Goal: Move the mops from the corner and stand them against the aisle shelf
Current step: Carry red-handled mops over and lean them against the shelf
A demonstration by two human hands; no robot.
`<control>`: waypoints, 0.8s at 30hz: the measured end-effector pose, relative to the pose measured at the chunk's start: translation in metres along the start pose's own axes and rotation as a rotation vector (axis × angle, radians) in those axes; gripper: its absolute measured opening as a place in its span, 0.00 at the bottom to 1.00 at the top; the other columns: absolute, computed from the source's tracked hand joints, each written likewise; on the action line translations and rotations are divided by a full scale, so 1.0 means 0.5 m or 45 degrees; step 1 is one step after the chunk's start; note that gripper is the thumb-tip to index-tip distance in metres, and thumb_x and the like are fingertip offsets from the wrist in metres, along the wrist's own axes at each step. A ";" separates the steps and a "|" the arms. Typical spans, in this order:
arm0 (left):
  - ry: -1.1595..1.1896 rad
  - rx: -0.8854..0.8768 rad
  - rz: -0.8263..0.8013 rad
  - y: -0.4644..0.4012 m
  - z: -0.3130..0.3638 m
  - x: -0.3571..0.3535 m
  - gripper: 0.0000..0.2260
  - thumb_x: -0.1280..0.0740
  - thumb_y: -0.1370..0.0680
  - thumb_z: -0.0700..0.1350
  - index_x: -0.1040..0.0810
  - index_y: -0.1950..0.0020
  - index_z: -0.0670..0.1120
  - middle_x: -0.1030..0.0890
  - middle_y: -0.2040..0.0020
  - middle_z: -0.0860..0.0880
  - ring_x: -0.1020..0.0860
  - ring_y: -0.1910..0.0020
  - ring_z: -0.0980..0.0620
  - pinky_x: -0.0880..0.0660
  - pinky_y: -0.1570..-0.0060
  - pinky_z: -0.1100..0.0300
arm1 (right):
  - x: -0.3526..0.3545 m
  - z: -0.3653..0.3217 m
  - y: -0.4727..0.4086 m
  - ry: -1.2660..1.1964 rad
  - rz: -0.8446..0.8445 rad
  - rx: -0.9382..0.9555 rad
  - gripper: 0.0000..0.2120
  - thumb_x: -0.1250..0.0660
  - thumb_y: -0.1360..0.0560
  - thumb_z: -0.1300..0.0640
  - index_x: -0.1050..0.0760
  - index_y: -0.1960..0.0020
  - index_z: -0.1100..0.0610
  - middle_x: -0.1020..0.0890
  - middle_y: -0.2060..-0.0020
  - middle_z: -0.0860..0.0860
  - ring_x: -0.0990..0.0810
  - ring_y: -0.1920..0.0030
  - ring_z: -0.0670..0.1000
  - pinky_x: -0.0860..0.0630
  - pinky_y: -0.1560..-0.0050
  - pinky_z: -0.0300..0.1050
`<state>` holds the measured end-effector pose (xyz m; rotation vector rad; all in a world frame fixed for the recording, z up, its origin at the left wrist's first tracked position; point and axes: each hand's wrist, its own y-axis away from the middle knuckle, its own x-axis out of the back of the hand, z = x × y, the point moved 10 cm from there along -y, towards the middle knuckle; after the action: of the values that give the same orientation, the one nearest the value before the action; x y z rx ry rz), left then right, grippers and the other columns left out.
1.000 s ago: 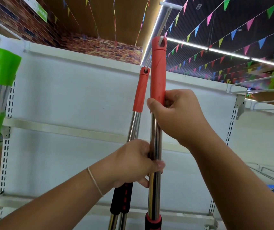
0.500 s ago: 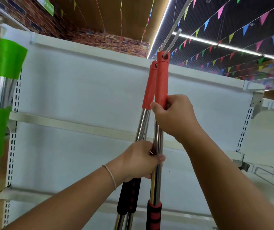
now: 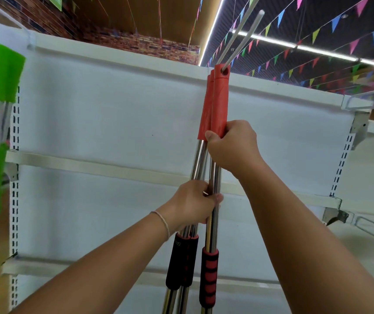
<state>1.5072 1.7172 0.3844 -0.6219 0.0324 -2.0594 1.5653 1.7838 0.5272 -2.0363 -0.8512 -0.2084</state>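
Both your left hand and right hand clench the red-capped steel mop poles at frame centre; loosen unevenly and they could splay off the white metal shelf.

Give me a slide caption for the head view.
Both hands grip red-capped mop handles upright before a white aisle shelf: right hand high, left hand lower.

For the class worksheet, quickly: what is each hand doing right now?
Left hand: closed around the steel mop poles, below the red grips.
Right hand: closed on the lower end of the red grips.
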 end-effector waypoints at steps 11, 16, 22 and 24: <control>-0.181 -0.183 0.139 0.005 0.002 0.013 0.18 0.36 0.20 0.54 0.26 0.62 0.41 0.19 0.62 0.39 0.17 0.60 0.43 0.19 0.51 0.46 | -0.015 0.013 0.006 -0.040 0.144 -0.002 0.10 0.34 0.22 0.52 0.22 0.48 0.59 0.18 0.57 0.54 0.18 0.56 0.56 0.18 0.51 0.55; -0.203 -0.191 0.153 0.009 0.003 0.015 0.18 0.35 0.20 0.53 0.26 0.62 0.41 0.21 0.66 0.43 0.17 0.60 0.43 0.20 0.52 0.47 | -0.013 0.015 0.015 -0.035 0.158 0.027 0.11 0.34 0.21 0.50 0.21 0.51 0.58 0.19 0.60 0.52 0.18 0.59 0.54 0.18 0.54 0.50; -0.298 -0.178 0.310 0.029 0.000 0.014 0.18 0.38 0.19 0.55 0.32 0.67 0.50 0.26 0.70 0.52 0.26 0.71 0.56 0.35 0.73 0.68 | -0.013 0.021 0.024 -0.012 0.095 0.026 0.12 0.33 0.21 0.50 0.22 0.55 0.59 0.20 0.64 0.52 0.19 0.62 0.54 0.22 0.63 0.44; -0.333 -0.181 0.367 0.041 0.000 0.010 0.17 0.38 0.19 0.53 0.33 0.66 0.50 0.28 0.69 0.53 0.29 0.72 0.58 0.39 0.77 0.70 | -0.013 0.023 0.029 0.001 0.060 0.008 0.12 0.33 0.22 0.50 0.22 0.56 0.59 0.21 0.66 0.51 0.21 0.64 0.52 0.27 0.67 0.40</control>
<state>1.5212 1.7020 0.3810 -0.9149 0.1106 -1.6959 1.5679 1.7847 0.5077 -2.0481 -0.8020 -0.1801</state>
